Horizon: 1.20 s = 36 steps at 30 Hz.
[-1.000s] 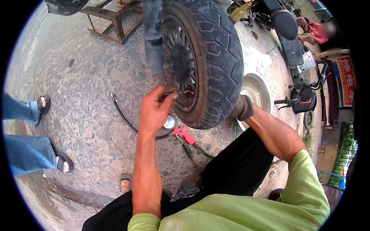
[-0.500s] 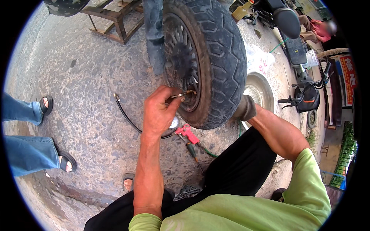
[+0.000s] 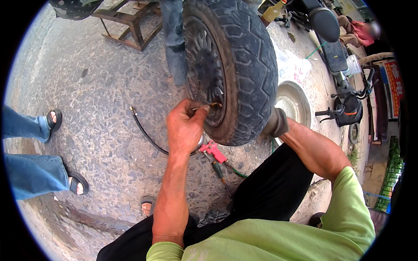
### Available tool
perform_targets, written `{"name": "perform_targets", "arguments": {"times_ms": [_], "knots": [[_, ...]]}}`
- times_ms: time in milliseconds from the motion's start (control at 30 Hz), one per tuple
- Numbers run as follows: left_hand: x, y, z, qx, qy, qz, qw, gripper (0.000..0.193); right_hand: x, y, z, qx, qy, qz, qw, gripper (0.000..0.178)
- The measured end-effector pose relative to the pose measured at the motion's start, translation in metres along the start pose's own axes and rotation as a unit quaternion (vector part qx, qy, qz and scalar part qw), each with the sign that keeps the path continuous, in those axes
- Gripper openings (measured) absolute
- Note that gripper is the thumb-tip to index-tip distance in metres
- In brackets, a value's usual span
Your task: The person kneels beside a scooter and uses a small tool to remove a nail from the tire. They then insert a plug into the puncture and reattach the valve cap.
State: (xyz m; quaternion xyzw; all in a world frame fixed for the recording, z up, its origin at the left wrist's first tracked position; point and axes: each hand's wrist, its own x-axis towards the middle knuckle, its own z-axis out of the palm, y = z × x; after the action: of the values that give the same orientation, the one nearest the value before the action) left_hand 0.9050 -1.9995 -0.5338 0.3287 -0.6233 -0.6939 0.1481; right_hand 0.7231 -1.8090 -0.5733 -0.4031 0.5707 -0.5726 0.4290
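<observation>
two hands at one wheel (image 3: 204, 65), fine work by the valve stem (image 3: 215, 104).
the left hand (image 3: 185, 126) pinches a thin metal piece (image 3: 197, 108) toward the stem; this looks like valve work, and the next move likely calls for a steady, aligned pinch. the right hand (image 3: 278, 122), dark-gloved, is partly behind the tyre (image 3: 252, 69), its grip hidden, so i cannot tell it. the stem lies just beyond the left hand, the tyre between both.

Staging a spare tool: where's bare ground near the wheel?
Bare pavement between the black hose and the blue jeans, below the metal stand. Crowded just below the tyre: red inflator gun, screwdriver, left hand close by.
</observation>
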Motion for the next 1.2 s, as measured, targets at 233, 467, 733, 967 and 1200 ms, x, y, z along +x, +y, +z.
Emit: {"name": "perform_targets", "arguments": {"times_ms": [233,467,733,967,1200], "knots": [[0.001,-0.004,-0.003,-0.146,-0.035,-0.048,0.987,0.014,-0.007,0.018,-0.019,0.201,0.022,0.103,0.974,0.039],[0.0,-0.002,-0.011,-0.069,-0.035,-0.027,0.997,0.016,0.004,-0.022,0.004,0.203,0.023,0.091,0.975,0.04],[-0.001,0.001,-0.007,-0.03,-0.051,0.011,0.998,0.016,0.007,-0.028,0.006,0.196,0.013,0.104,0.975,0.041],[-0.001,-0.006,-0.004,0.048,-0.022,0.153,0.987,0.014,0.006,-0.024,0.005,0.188,0.033,0.12,0.974,0.04],[0.0,0.006,-0.006,0.127,-0.008,0.208,0.97,0.011,0.007,-0.027,0.009,0.165,0.032,0.096,0.981,0.038]]}}
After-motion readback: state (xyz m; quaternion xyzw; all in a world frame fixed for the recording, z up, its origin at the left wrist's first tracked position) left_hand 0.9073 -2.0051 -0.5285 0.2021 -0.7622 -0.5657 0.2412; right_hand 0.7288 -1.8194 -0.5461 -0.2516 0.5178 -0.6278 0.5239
